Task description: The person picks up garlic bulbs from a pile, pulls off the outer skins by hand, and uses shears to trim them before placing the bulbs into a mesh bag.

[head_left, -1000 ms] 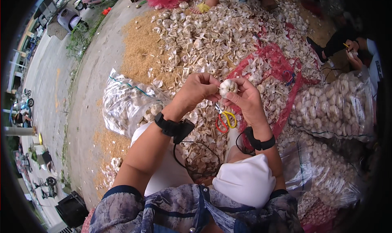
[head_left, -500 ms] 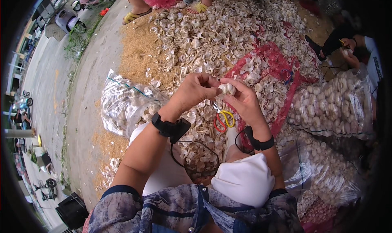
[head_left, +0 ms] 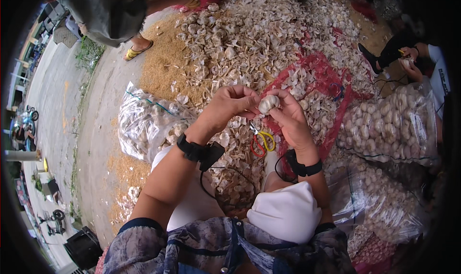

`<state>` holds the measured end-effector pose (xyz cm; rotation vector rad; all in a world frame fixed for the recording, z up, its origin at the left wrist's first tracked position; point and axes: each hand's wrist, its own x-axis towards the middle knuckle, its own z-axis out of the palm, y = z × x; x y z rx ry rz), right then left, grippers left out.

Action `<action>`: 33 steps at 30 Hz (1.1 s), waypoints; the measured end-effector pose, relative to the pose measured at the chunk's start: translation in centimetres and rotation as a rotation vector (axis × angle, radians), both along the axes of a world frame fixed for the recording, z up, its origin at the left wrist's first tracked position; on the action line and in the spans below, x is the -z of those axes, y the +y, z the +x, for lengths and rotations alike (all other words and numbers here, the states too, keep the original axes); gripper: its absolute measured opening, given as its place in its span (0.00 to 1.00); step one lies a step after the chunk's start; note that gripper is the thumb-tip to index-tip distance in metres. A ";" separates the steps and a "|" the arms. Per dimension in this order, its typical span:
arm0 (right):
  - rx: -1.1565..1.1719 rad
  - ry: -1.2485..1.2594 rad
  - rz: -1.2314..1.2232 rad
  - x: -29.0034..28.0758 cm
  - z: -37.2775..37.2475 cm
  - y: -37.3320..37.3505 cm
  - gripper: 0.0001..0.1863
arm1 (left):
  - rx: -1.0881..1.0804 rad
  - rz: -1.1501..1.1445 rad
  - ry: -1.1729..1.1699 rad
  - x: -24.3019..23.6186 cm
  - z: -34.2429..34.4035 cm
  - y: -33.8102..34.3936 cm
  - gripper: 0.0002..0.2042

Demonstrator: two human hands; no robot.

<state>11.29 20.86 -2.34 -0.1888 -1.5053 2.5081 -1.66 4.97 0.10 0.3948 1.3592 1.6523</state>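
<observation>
My right hand [head_left: 290,120] holds a whitish garlic bulb [head_left: 269,104] between thumb and fingers. Close against the bulb's left side is my left hand [head_left: 235,102], its thumb and fingertips pinched together. Whether a bit of skin is caught in that pinch is too small to make out. Below the bulb, scissors [head_left: 261,140] with one red and one yellow handle lie over the loose garlic skins [head_left: 235,154], beside my leg.
A wide heap of garlic bulbs and skins [head_left: 240,48] spreads ahead, with red netting [head_left: 321,72] across it. Clear bags of garlic stand left [head_left: 144,123] and right [head_left: 389,123]. One person [head_left: 110,15] walks at far left; another person [head_left: 413,65] handles garlic at right.
The bulb has turned in my right hand, and my left fingertips have shifted slightly down its side. At the far edge, the walking person has stepped left.
</observation>
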 end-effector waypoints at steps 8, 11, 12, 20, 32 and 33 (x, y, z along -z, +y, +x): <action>-0.078 -0.069 -0.010 0.1 0.3 0.4 0.22 | 0.066 -0.039 0.214 0.2 0.0 -0.4 0.09; -0.090 -0.060 -0.044 -0.1 0.1 0.0 0.23 | 0.055 -0.012 0.196 0.5 0.0 -0.4 0.09; -0.071 -0.035 -0.027 -0.2 0.1 -0.1 0.22 | 0.041 -0.057 0.209 0.7 -0.1 -0.3 0.09; -0.023 -0.045 0.159 0.2 0.1 0.1 0.20 | 0.005 -0.021 0.305 0.0 0.3 -0.4 0.08; -0.090 -0.003 0.059 0.3 -0.2 -0.2 0.20 | -0.086 -0.274 0.742 2.5 -1.0 -0.5 0.18; -0.049 -0.008 0.103 1.0 -0.4 -0.2 0.19 | -0.110 -0.202 0.651 1.8 -0.7 0.3 0.22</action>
